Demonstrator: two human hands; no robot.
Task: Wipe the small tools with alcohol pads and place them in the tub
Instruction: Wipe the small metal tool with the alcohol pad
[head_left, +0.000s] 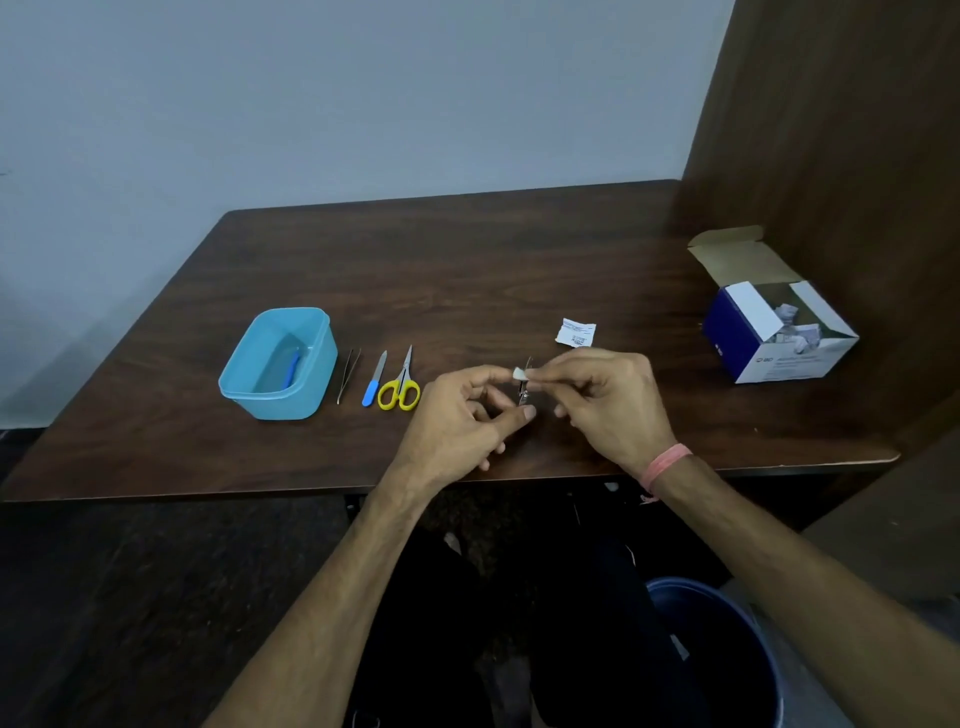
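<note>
My left hand (462, 415) holds a small slim metal tool (524, 395) upright just above the table, thumb at its lower end. My right hand (602, 400) pinches a white alcohol pad (518, 373) against the tool's upper part. To the left lie yellow-handled scissors (399, 389), a blue-handled nail file (374, 385) and metal tweezers (348, 375) in a row. Beside them stands the light blue tub (306, 395), with a blue-handled tool (292, 369) inside it.
A torn pad wrapper (575, 332) lies just beyond my hands. An open blue-and-white box of pads (779, 338) sits at the right, next to a wooden partition (831, 156). A dark blue bin (717, 649) stands on the floor below the table (467, 260).
</note>
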